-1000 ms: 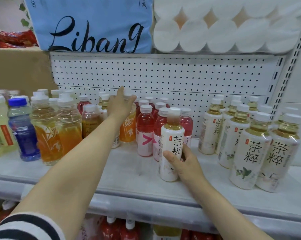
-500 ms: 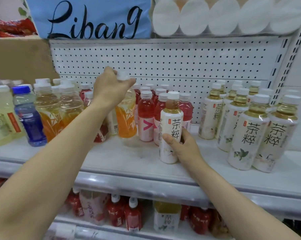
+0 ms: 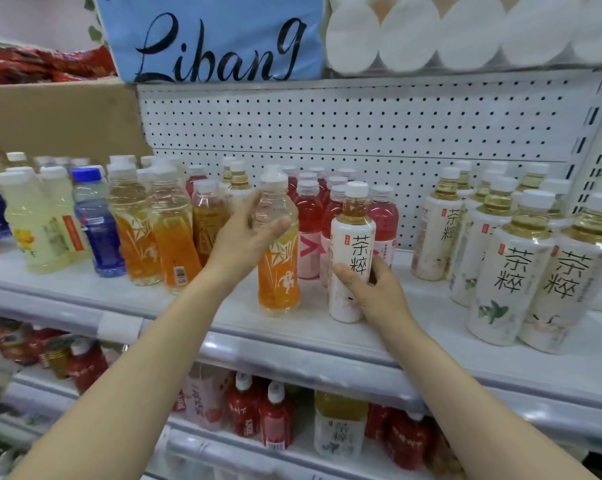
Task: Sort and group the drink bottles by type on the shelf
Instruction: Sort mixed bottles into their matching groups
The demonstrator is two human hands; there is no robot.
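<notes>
My left hand grips an orange-labelled drink bottle around its clear upper body, holding it upright at the front of the shelf. To its right, my right hand is wrapped around the lower part of a white-labelled tea bottle with black characters, which stands on the shelf. Behind both stand several red drink bottles. More orange bottles are grouped to the left, and a cluster of matching white tea bottles fills the right side.
Pale yellow bottles and a blue bottle stand at the far left. A white pegboard backs the shelf. Above are a blue package and paper rolls. The lower shelf holds red bottles.
My left hand has pulled the orange bottle forward and down from the back rows to the shelf front. My right hand has stayed on the white tea bottle.
</notes>
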